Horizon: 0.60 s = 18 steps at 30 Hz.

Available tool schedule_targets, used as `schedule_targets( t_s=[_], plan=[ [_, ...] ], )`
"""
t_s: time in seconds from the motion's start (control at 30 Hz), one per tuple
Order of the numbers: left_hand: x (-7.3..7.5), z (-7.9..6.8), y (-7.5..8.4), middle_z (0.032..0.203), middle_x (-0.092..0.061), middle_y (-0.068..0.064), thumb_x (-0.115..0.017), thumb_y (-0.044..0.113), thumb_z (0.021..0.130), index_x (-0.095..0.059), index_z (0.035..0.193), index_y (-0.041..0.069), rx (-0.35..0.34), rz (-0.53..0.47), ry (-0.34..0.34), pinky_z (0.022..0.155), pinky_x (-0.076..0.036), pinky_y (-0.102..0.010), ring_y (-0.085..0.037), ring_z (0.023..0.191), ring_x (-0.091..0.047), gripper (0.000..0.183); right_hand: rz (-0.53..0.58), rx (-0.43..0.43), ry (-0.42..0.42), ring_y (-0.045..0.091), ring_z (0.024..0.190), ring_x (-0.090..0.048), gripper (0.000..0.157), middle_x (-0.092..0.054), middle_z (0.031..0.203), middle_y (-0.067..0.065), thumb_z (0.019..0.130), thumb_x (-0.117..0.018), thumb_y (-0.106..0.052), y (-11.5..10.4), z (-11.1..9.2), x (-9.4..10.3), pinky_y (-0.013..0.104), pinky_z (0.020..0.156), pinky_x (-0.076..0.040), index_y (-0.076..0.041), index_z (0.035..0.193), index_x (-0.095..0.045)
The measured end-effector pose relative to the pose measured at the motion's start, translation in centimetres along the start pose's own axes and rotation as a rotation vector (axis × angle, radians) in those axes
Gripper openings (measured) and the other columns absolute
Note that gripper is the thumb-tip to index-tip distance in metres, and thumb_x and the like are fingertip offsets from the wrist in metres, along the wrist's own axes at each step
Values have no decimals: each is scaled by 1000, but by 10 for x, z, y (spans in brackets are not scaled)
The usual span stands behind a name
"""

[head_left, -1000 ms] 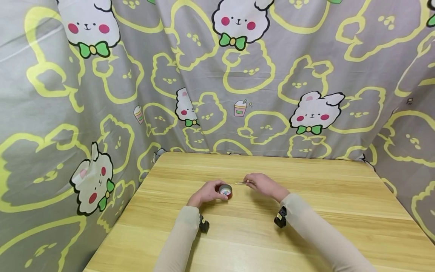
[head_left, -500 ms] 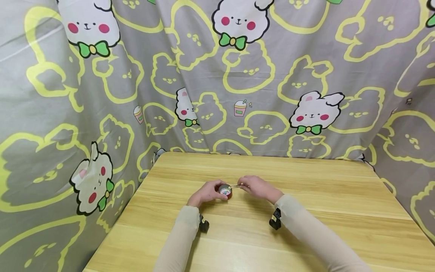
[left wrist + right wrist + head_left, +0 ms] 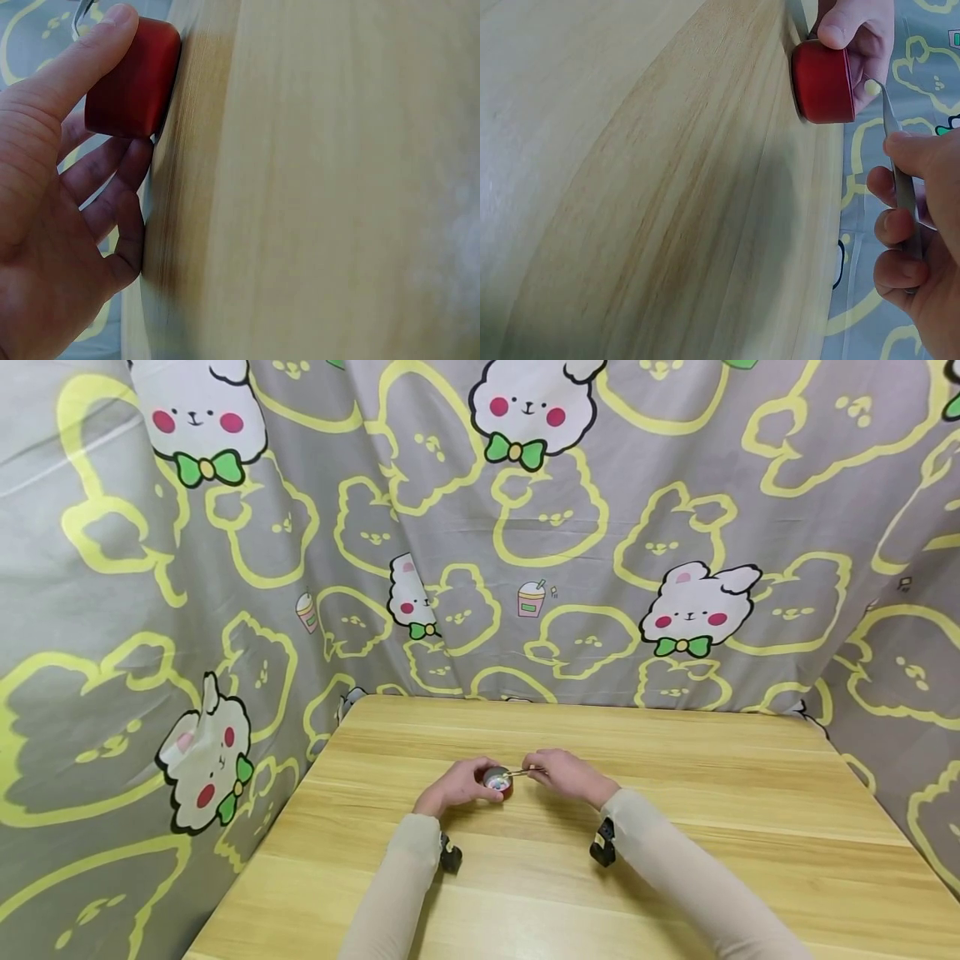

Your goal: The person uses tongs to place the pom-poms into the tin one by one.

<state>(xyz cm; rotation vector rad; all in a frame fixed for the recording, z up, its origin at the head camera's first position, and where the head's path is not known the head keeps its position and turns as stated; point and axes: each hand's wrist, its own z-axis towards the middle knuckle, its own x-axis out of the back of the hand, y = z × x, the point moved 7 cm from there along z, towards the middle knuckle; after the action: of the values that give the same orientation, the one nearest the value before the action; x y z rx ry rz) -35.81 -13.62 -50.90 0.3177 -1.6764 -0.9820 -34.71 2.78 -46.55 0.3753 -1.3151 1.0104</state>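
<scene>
A small round red tin stands on the wooden table, its open top showing small multicoloured pieces inside in the head view. My left hand holds the tin by its side, thumb on the near wall and fingers round the far one. In my right hand, metal tweezers with a bent tip are pinched between thumb and curled fingers. A tiny pale yellow ball sits at the tweezer tip, right over the tin's opening.
The wooden table extends around both hands. A grey curtain with cartoon animals hangs behind it and at both sides. A black camera mount is strapped under each wrist.
My right hand has moved left, bringing the tweezers from beside the tin to over its opening. My left hand and the tin have stayed in place.
</scene>
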Motion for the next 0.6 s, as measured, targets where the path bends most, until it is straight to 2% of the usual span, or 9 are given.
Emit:
schedule_targets(
  t_s=[0.3, 0.6],
  plan=[
    [0, 1, 3, 106, -62, 3, -81, 28, 76, -61, 120, 15, -13, 5, 4, 86, -43, -34, -14, 97, -56, 50, -9, 48, 45, 18, 82, -61, 8, -64, 92, 2, 94, -58, -11, -1, 2, -2, 35, 71, -49, -9, 101, -62],
    [0, 0, 3, 105, -62, 2, -81, 27, 76, -62, 119, 14, -29, 2, 3, 85, -44, -34, -15, 96, -56, 49, 42, -43, -1, 16, 87, -62, 10, -66, 97, 1, 95, -58, -15, 2, 6, -2, 35, 77, -49, -13, 104, -63]
  ],
)
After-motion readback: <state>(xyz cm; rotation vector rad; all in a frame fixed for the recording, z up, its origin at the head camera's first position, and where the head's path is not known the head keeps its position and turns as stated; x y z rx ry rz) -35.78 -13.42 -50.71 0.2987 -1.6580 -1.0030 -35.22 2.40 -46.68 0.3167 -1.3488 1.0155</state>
